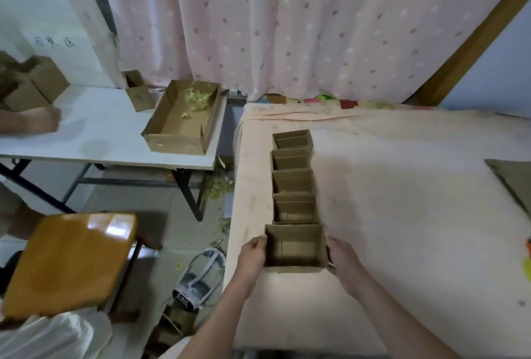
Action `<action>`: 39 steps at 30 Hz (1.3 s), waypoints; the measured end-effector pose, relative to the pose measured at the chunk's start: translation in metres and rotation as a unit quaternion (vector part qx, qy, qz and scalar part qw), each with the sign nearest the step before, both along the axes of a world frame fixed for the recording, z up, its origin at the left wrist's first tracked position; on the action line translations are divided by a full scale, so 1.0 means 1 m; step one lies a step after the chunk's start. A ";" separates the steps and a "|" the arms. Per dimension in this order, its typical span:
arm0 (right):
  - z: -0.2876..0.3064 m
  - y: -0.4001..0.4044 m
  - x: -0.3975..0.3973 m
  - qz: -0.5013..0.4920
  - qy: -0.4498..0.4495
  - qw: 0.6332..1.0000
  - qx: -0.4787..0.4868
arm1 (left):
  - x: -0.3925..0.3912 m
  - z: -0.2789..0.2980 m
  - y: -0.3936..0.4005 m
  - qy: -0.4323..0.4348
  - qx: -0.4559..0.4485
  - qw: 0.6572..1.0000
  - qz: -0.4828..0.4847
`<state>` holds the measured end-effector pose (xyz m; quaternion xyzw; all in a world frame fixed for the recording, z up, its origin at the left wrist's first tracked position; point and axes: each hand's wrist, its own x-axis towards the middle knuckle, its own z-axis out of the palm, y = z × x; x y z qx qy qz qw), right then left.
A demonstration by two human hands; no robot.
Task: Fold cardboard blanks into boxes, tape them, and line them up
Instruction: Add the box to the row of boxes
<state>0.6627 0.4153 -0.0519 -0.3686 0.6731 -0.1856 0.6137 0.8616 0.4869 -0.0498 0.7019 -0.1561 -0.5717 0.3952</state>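
Open-topped cardboard box (296, 246) gripped between left hand (253, 254) and right hand (344, 258) on the bed (402, 215); just beyond the hands, touching it, row of four finished boxes (293, 177).

Single head-worn wide-angle view, looking forward and steeply down, close over the left hand (253, 255) and right hand (343, 258). It is taking in the pale peach cloth-covered surface (402, 215) under and beyond both hands, and, left of the left hand, the white folding table (100, 129). Edges are bowing from the lens. No second view sharing anything.
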 end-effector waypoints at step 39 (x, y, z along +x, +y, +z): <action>0.019 -0.042 -0.013 0.203 0.224 0.941 -0.154 | -0.012 0.004 -0.042 -0.366 -0.019 0.917 -0.157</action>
